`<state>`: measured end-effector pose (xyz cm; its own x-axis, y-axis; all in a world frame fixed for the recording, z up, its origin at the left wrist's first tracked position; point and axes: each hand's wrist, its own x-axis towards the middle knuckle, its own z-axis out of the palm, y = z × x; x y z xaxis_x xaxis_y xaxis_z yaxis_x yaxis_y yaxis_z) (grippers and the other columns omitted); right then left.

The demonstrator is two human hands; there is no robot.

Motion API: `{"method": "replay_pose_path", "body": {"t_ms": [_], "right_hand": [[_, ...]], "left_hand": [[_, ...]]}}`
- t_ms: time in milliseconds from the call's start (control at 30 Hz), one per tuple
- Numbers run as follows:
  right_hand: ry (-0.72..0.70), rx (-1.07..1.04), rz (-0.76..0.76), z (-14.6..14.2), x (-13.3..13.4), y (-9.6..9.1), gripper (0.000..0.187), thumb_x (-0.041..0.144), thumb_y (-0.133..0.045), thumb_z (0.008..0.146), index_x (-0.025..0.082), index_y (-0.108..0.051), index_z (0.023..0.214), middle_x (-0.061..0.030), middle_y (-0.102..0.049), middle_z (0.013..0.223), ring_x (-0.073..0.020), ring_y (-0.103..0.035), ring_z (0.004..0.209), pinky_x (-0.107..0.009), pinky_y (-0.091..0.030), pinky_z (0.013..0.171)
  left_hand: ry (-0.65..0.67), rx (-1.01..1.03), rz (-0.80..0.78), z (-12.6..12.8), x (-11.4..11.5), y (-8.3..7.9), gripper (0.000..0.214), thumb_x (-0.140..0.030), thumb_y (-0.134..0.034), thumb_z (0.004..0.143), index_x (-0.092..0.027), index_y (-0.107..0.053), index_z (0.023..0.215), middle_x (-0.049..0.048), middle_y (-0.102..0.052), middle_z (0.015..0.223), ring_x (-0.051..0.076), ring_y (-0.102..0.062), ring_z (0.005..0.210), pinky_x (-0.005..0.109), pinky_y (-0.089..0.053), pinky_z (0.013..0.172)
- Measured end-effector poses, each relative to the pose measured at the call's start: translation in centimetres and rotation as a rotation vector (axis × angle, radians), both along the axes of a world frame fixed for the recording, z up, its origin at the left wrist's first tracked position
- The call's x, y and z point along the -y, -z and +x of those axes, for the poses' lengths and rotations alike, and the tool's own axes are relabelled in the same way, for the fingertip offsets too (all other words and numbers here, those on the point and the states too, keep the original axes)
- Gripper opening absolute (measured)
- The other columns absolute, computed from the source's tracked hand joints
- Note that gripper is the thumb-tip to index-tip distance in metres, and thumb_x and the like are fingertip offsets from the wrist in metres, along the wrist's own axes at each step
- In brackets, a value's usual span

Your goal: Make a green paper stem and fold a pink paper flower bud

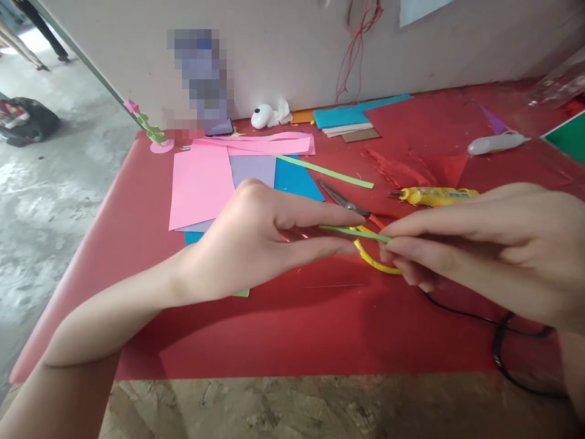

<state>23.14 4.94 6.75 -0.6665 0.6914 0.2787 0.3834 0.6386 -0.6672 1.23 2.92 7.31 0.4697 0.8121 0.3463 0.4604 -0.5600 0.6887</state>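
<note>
Left hand (256, 241) with thumb (324, 247) and forefinger (320, 213) parted, right hand (498, 244) pinching, lower fingers (418, 274) seemingly curled

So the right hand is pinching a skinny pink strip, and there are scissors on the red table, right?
Not quite: the head view shows the strip is green, not pink. The right hand does pinch it, and scissors lie on the red table.

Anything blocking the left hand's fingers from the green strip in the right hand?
Nothing visible. The strip, pinched by the right hand, shows in the open gap between the left hand's thumb and forefinger. The scissors lie beyond, on the table, not between.
</note>
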Motion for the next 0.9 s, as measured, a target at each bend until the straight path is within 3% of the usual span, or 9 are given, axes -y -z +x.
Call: {"method": "replay_pose_path", "body": {"t_ms": [100,233,400,600,767,900], "right_hand": [[-0.115,0.038,-0.038,0.1,-0.3,-0.2,0.034,0.029,-0.043,0.094,0.019,-0.060,0.067,0.0050,-0.056,0.051,-0.0005,-0.048,0.040,-0.014,-0.035,0.034],[-0.124,-0.001,-0.034,0.2,-0.4,-0.3,0.032,0.025,-0.043,0.094,0.019,-0.060,0.068,0.0059,-0.054,0.049,0.0007,-0.049,0.041,-0.011,-0.037,0.036],[-0.076,0.024,0.014,0.0,-0.2,0.1,0.032,0.028,-0.043,0.094,0.020,-0.061,0.069,0.0036,-0.056,0.054,-0.0015,-0.049,0.046,-0.016,-0.035,0.036],[0.113,0.053,0.342,-1.1,1.1,0.6,0.009,0.028,-0.054,0.090,0.025,-0.061,0.085,0.0075,-0.056,0.058,-0.0022,-0.041,0.045,-0.021,-0.033,0.046],[0.226,0.038,0.635,-2.0,2.1,0.3,0.013,0.011,-0.057,0.082,0.019,-0.057,0.072,0.0070,-0.055,0.053,-0.0026,-0.042,0.044,-0.022,-0.032,0.044],[0.280,-0.019,0.614,-2.5,2.3,0.0,0.011,0.008,-0.061,0.080,0.018,-0.058,0.076,0.0080,-0.057,0.056,-0.0009,-0.044,0.046,-0.017,-0.034,0.045]], "left_hand": [[-0.019,0.063,-0.123,0.2,0.0,-0.1,0.017,-0.019,-0.066,0.078,-0.012,-0.074,0.092,-0.0002,-0.075,0.073,0.014,-0.071,0.063,0.016,-0.057,0.052],[-0.019,0.200,-0.293,0.4,0.0,-0.1,0.016,-0.015,-0.067,0.076,-0.011,-0.072,0.090,-0.0020,-0.075,0.071,0.011,-0.070,0.059,0.013,-0.060,0.056],[-0.049,0.306,-0.415,0.7,-0.2,-0.1,0.011,-0.006,-0.064,0.074,-0.013,-0.071,0.079,-0.0049,-0.072,0.063,0.010,-0.070,0.056,0.013,-0.060,0.052],[-0.014,0.335,-0.556,1.1,-0.2,0.3,0.014,-0.004,-0.060,0.075,-0.014,-0.070,0.071,-0.0055,-0.070,0.057,0.010,-0.069,0.055,0.010,-0.058,0.050],[0.009,0.373,-0.566,1.2,0.1,0.8,0.016,-0.004,-0.057,0.076,-0.015,-0.070,0.077,-0.0061,-0.070,0.060,0.009,-0.070,0.058,0.010,-0.058,0.052],[-0.034,0.482,-0.565,1.2,0.3,0.6,0.012,-0.007,-0.058,0.079,-0.014,-0.068,0.079,-0.0064,-0.071,0.062,0.009,-0.070,0.057,0.012,-0.059,0.051]]}}
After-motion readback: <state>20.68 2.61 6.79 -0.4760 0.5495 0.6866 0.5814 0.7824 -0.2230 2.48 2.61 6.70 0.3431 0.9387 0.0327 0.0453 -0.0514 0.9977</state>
